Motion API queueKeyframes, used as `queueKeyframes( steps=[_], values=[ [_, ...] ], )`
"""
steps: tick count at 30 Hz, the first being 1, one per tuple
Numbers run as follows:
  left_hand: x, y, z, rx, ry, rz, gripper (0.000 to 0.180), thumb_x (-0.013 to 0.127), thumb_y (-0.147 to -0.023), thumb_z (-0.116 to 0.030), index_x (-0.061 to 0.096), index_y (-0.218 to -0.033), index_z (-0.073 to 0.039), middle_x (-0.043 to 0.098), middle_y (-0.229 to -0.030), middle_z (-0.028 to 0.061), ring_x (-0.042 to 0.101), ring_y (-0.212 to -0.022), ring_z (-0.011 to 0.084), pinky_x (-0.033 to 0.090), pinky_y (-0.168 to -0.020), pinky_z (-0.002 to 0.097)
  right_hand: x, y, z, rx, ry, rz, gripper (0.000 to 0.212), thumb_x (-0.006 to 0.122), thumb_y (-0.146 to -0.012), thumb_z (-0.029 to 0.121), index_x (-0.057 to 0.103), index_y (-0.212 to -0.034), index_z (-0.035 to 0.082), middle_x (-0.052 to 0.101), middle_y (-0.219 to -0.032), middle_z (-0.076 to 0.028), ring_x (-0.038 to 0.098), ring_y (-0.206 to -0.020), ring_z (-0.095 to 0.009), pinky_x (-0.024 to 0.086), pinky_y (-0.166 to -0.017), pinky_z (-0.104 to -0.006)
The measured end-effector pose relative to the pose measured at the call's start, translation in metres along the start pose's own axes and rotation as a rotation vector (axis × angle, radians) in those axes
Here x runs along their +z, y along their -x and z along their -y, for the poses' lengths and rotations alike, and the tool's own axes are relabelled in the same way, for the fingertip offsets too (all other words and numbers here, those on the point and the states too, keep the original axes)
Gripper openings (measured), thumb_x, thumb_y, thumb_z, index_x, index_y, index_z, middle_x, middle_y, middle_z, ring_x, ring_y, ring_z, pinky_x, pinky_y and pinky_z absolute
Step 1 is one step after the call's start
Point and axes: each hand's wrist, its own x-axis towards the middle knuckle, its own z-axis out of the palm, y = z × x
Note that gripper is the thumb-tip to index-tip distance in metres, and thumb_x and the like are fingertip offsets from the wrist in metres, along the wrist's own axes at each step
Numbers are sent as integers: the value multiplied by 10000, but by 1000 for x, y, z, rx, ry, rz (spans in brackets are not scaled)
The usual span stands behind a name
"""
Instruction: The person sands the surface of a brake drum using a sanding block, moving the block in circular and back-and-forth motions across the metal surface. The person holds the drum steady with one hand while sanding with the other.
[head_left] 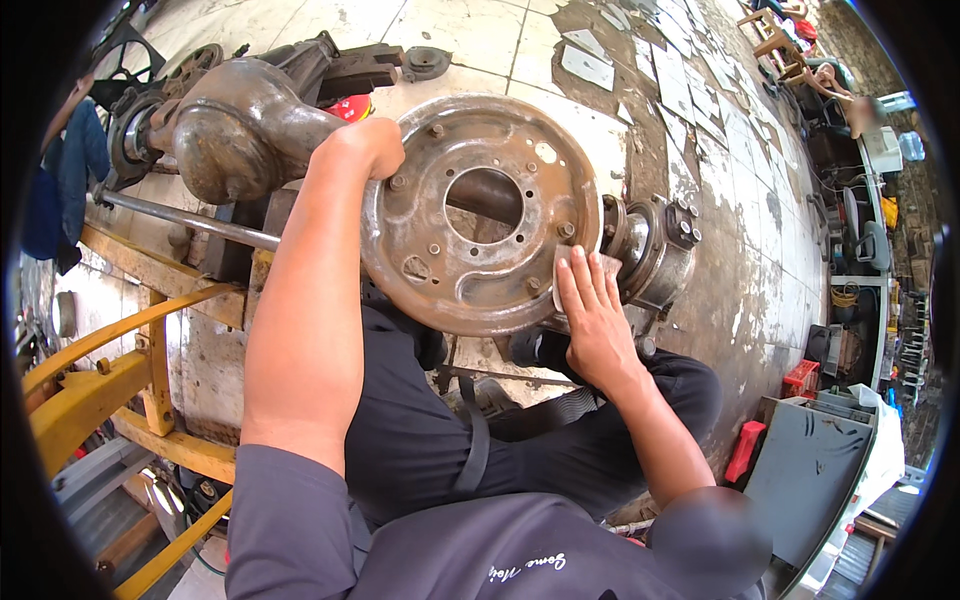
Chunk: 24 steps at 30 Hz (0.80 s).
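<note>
A round, brown-stained metal brake backing plate (400, 235) faces me above my lap, with a large centre hole and several bolts. My left hand (365, 148) is closed round its upper left edge. On its lower right edge my right hand (598, 315) lies with fingers stretched flat, pressing a small brownish sheet of sandpaper (562, 268) against the metal. The palm hides part of the sheet. Just right of the plate is a greasy metal hub (655, 250) with bolts. What supports the plate underneath is hidden.
A heavy axle housing (225, 130) lies at the left, with a metal rod (190, 219) below it. Yellow metal frames (100, 400) stand near left. A grey metal cabinet (810, 480) and a red box (743, 452) are at the right. Floor tiles (690, 90) are broken ahead.
</note>
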Motion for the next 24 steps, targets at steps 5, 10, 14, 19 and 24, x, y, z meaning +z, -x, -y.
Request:
queueKeyframes(
  steps=[5,10,14,19,24],
  values=[
    [-4,7,-3,-20,42,-14,345,540,-834,-7,734,-1119,10,690,-1210,244,674,-1126,406,540,-925,485,10,18,3,18,16,-2,802,516,-812,-48,292,-1581,4,255,-1653,-227,246,-1530,-413,233,-1222,-550],
    [1,6,2,22,44,-59,336,543,-824,-5,740,-1096,10,693,-1193,253,673,-1115,416,538,-920,495,10,3,-1,63,-24,-73,838,527,-788,-69,257,-1579,-27,251,-1641,-259,250,-1519,-443,235,-1221,-552],
    [-2,9,3,109,-74,-21,421,518,-1018,-267,693,-1052,114,699,-1066,314,687,-1051,420,534,-914,475,11,8,-5,63,12,-43,822,510,-803,-58,239,-1578,-44,237,-1639,-279,238,-1520,-454,223,-1226,-555],
    [5,-2,9,72,-52,-31,425,529,-1022,-283,692,-1061,107,698,-1057,319,684,-1040,434,534,-911,478,17,3,-2,35,1,-96,800,494,-812,-67,252,-1574,-45,229,-1647,-270,243,-1526,-435,210,-1228,-564],
    [-5,7,2,152,-195,24,415,529,-1022,-278,678,-1086,104,691,-1088,321,673,-1073,437,523,-943,471,7,-6,-19,140,-34,-88,813,498,-807,-62,251,-1582,-36,231,-1653,-254,226,-1536,-418,207,-1229,-567]
  ],
)
